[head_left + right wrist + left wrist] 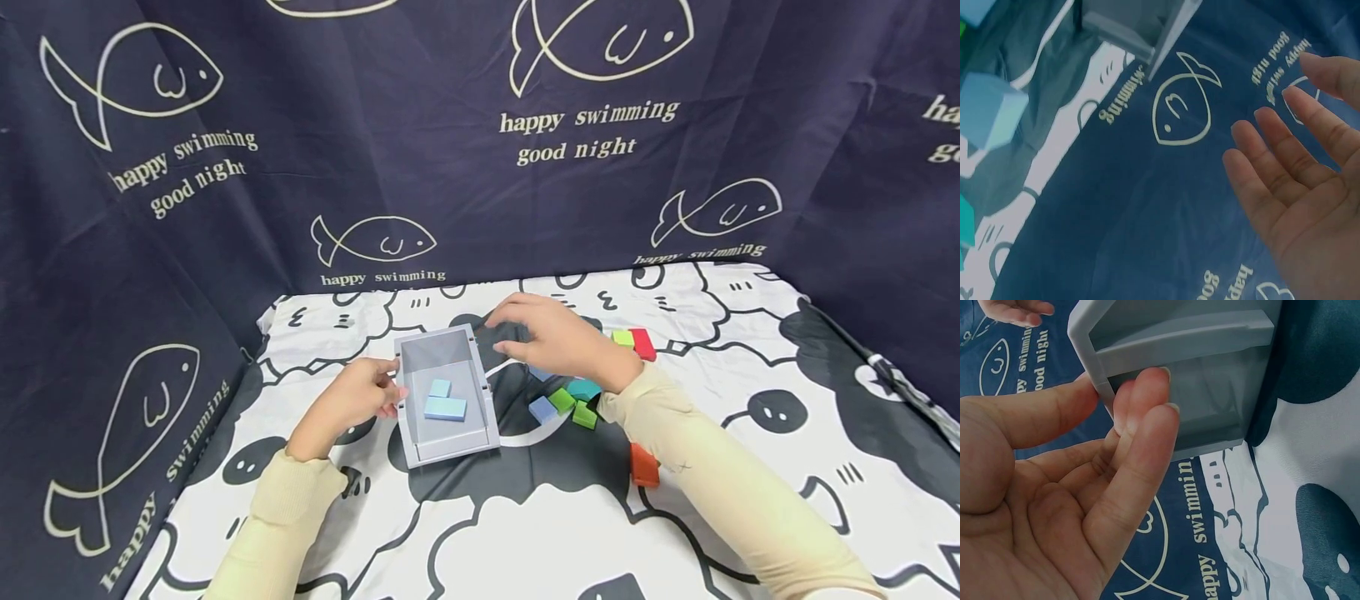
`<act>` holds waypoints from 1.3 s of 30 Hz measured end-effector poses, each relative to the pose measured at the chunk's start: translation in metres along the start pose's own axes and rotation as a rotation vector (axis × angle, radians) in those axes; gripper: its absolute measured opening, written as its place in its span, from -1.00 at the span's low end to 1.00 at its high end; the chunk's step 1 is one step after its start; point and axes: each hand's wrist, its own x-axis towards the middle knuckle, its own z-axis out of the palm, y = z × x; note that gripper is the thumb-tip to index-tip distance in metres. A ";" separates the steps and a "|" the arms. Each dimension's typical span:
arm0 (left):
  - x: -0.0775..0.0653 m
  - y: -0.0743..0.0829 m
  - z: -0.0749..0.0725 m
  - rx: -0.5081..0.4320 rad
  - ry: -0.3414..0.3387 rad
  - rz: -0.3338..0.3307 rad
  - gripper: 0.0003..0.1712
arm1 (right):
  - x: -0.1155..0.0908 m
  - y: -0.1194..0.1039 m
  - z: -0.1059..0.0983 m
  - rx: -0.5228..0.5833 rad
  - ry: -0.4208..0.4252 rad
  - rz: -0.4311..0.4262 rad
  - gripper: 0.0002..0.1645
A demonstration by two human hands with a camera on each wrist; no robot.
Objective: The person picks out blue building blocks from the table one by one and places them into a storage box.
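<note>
A grey open-topped box (459, 445) stands on the patterned cloth, and two light blue blocks lie inside, a longer block (446, 408) touching a smaller one (439, 388). My left hand (352, 398) pinches the box's left wall between thumb and fingers; the left wrist view shows the fingertips (1159, 381) against the grey side. To the right of the box, my right hand (551, 333) hovers with its fingers spread, holding nothing. In the right wrist view its palm (1319, 194) shows bare, apart from the box corner and a light blue block (991, 109).
Below and right of my right hand lie a blue block (542, 409), two green blocks (584, 415) and a teal block (582, 389). Farther right are a yellow-green block (623, 337), a red block (643, 344) and an orange-red block (644, 465). A dark curtain (465, 183) hangs behind.
</note>
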 end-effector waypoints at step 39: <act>0.001 0.001 -0.001 0.055 0.009 -0.016 -0.35 | -0.072 0.060 -0.028 -0.019 0.042 0.254 -0.62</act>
